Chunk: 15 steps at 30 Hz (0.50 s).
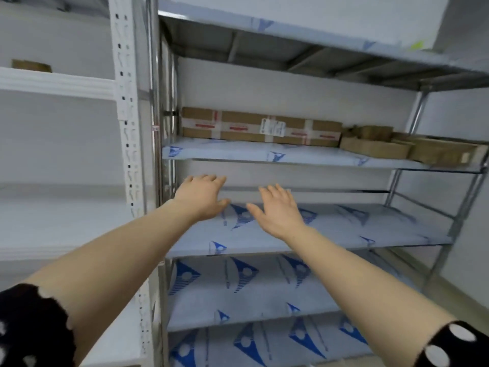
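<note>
Left hand released, fingers spread, over the left end of the middle shelf. Right hand just beside it, likewise slack and holding nothing. Taped box lies on the upper shelf, back left; small cartons at right end.

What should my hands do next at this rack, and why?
Probably lift both hands to the long box one shelf up. The left hand and right hand are open and hold nothing, and the shelf beneath them shows only its film. The box, above and beyond them, is the nearest thing to take, and its length suits two hands.
</note>
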### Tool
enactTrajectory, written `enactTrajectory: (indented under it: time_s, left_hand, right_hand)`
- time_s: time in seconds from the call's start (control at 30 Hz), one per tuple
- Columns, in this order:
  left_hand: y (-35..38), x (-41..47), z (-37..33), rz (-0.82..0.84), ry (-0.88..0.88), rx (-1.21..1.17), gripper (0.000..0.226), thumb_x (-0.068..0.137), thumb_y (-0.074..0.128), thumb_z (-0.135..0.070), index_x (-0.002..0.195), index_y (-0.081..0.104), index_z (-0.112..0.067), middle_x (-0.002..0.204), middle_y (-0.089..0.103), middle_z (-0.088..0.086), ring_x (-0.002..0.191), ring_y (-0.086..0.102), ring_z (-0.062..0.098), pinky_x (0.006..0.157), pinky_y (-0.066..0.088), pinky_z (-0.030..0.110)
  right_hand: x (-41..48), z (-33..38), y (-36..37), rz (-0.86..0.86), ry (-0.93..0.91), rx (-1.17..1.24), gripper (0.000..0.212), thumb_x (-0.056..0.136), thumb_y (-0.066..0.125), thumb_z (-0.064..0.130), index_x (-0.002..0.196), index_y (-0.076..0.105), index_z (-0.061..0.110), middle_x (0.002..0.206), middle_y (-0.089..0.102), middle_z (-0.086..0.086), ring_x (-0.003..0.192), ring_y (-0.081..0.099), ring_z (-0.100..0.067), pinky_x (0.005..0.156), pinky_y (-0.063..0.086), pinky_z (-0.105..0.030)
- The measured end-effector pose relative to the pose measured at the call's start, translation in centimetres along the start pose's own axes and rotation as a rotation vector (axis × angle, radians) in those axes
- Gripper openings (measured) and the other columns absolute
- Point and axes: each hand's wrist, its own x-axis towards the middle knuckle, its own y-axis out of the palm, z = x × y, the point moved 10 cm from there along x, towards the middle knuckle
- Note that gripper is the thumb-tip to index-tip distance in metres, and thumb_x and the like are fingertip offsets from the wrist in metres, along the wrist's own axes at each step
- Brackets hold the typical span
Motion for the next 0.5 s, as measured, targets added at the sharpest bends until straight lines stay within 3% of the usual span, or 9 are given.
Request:
enactTrajectory:
  time_s: [0.2, 0.5]
  left_hand:
    - [-3.2, 7.5, -13.7, -0.079, 0.137, 0.009, 0.067, 0.095, 0.04, -0.052, 0.151, 0.019, -0.021, 0.153, 0.031, 0.005, 0.14, 0.03, 0.025, 0.116, 0.021, 0.043]
    - [-4.1, 17.7, -28.9, -0.073, 0.288, 0.001, 0.066, 0.097, 0.04, -0.051, 0.152, 0.018, -0.022, 0.154, 0.03, 0.005, 0.142, 0.026, 0.025, 0.118, 0.017, 0.045]
  right_hand:
    - [0.0, -13.5, -5.6, -0.053, 0.092, -0.038, 0.065, 0.1, 0.032, 0.049, 0.151, 0.019, 0.011, 0.159, 0.014, -0.01, 0.147, 0.007, -0.024, 0.119, 0.001, -0.038]
    - [0.2, -31.2, -9.6, -0.096, 0.27, -0.091, 0.066, 0.099, 0.032, 0.05, 0.15, 0.02, 0.009, 0.158, 0.018, -0.012, 0.145, 0.015, -0.026, 0.119, 0.011, -0.04]
